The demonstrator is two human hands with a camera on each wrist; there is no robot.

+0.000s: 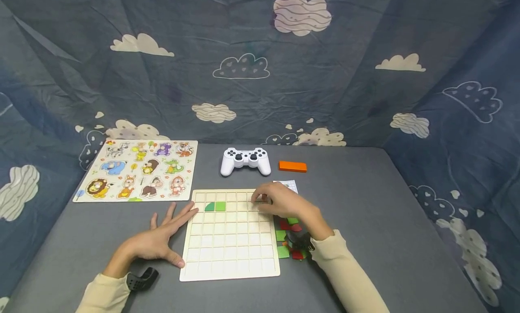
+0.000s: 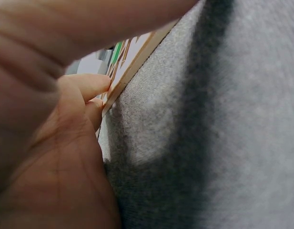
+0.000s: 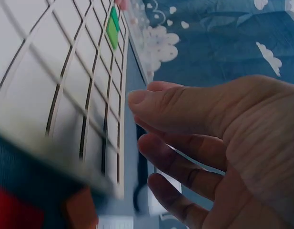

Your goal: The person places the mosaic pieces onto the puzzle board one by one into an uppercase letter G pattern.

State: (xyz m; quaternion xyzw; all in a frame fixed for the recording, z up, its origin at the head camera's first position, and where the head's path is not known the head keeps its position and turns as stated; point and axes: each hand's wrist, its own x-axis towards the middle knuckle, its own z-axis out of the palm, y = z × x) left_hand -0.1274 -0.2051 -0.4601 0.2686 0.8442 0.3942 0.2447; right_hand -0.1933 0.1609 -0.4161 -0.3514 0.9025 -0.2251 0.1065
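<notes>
A pale wooden grid board [image 1: 231, 254] lies flat on the grey table. In its second row from the top sit a dark green rounded piece [image 1: 209, 207] and, beside it, a light green square [image 1: 220, 206]. My left hand [image 1: 156, 241] has its fingers spread, with thumb and fingertips at the board's left edge. Over the board's upper right corner hovers my right hand [image 1: 284, 202], its fingers loosely bent. In the right wrist view, nothing shows between the thumb [image 3: 139, 98] and the fingers.
Red, green and orange pieces [image 1: 283, 252] lie right of the board, partly hidden under my right wrist. A printed card [image 1: 290, 185] pokes out behind that hand. Farther back are an orange block [image 1: 292, 167], a white game controller [image 1: 245, 160] and an animal puzzle board [image 1: 138, 168].
</notes>
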